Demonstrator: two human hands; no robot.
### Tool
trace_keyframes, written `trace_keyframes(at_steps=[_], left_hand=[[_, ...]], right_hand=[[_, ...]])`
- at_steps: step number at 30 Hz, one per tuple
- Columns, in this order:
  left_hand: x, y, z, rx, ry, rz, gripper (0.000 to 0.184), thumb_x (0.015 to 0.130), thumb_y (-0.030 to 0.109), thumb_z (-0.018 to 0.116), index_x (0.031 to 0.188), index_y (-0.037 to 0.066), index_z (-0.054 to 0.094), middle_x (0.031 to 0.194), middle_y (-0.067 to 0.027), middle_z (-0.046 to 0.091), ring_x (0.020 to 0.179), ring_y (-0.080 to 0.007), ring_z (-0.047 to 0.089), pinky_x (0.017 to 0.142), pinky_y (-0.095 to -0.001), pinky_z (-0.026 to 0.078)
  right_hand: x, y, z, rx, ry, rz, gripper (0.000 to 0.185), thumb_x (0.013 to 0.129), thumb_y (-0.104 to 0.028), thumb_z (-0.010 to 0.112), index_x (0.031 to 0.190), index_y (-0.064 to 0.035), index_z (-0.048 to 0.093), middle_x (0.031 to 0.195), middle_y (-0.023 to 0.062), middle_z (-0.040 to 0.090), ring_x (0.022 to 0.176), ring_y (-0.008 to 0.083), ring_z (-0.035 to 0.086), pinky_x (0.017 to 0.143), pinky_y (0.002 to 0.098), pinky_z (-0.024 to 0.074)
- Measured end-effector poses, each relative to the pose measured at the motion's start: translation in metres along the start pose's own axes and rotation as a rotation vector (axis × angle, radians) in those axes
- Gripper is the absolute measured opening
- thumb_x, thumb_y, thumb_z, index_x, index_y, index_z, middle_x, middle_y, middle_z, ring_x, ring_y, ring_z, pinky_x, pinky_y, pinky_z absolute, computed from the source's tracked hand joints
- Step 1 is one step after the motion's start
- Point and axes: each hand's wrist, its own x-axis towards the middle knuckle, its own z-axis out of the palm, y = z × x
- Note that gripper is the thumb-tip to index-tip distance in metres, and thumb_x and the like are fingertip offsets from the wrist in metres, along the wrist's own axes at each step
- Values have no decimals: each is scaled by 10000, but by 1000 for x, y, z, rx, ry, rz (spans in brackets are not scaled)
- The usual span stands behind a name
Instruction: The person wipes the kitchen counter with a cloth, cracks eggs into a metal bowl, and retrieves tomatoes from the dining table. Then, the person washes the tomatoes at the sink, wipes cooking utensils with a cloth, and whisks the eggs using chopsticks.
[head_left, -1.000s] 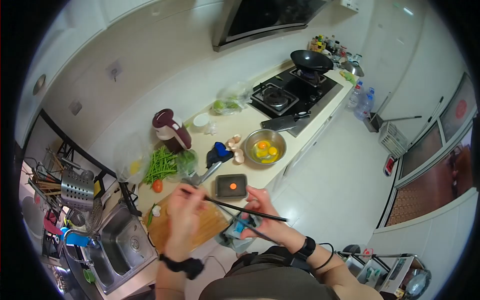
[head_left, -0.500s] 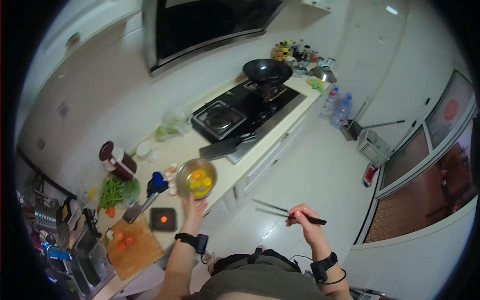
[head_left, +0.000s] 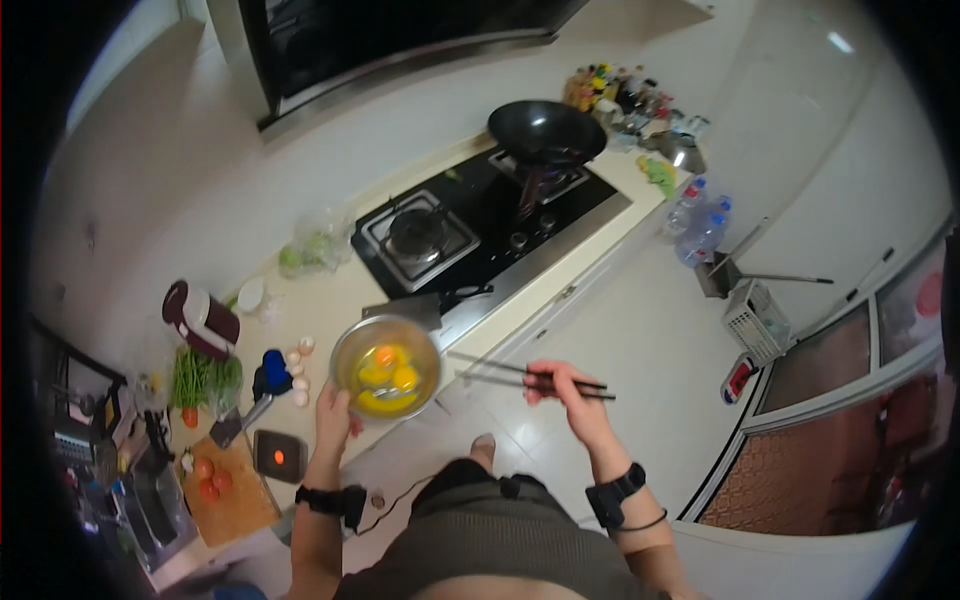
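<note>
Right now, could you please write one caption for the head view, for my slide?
Left hand holding a metal bowl of raw eggs, right hand holding dark chopsticks.

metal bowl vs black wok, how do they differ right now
The metal bowl is silvery; the wok is black. The bowl holds raw eggs; no eggs show in the wok. The left hand is on the bowl; no hand touches the wok. Both are round and open-topped.
</note>
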Motion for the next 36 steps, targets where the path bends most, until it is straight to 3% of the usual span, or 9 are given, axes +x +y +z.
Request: trace_keyframes(at_steps=[5,8,16,18,22,25,28,32,36], left_hand=[[23,64,84,57,-235,-19,361,896,101,465,1242,8,502,665,-86,573,361,-121,502,306,-245,398],[48,83,154,30,-413,-9,398,885,72,456,1275,6,499,716,-94,603,423,-127,552,346,-246,450],[74,119,351,29,-714,7,462,867,37,426,1322,-10,488,893,-125,642,575,-139,635,414,-254,528],[73,123,401,29,-735,2,474,868,39,428,1337,-9,474,889,-128,646,552,-143,633,407,-246,521],[70,126,502,49,-714,-2,479,856,43,452,1332,2,483,808,-108,667,495,-131,614,377,-237,496],[67,127,577,48,-719,-31,431,883,48,437,1307,-7,493,757,-117,660,458,-155,608,376,-246,494],[67,136,641,-10,-748,-69,418,884,32,437,1295,-9,499,728,-117,656,443,-159,600,368,-248,486],[76,146,708,-53,-743,-108,416,889,20,442,1302,-4,491,716,-115,652,429,-160,588,360,-249,475],[102,145,763,-43,-747,-109,431,885,31,449,1315,7,481,762,-102,658,424,-135,564,361,-239,471]], right_hand=[[69,-20,-39,-206,73,-45,275,1009,-196,509,1044,54,618,907,120,671,773,156,650,718,283,543],[63,-33,-85,-193,-46,152,255,1006,-176,514,1023,52,629,861,113,671,734,148,650,691,274,544],[53,-65,-236,-109,194,72,232,996,-141,523,1008,63,633,871,130,679,703,154,638,689,292,541],[61,-71,-283,-212,461,-136,228,994,-137,525,1012,63,634,878,132,684,689,152,634,684,291,540],[47,-94,-378,-174,251,105,233,988,-151,545,1006,61,642,859,123,680,677,155,649,647,280,550],[57,-111,-444,-215,492,-113,237,983,-156,557,983,63,647,815,126,676,628,169,653,603,279,552],[57,-135,-508,-181,247,140,242,985,-164,557,991,61,648,849,134,679,648,177,661,620,278,555],[80,-135,-576,-167,439,-32,257,992,-182,547,1023,57,636,890,146,686,709,184,671,649,294,561],[102,-144,-632,7,286,121,275,1003,-201,525,1025,51,633,926,150,686,757,196,668,703,307,558]])
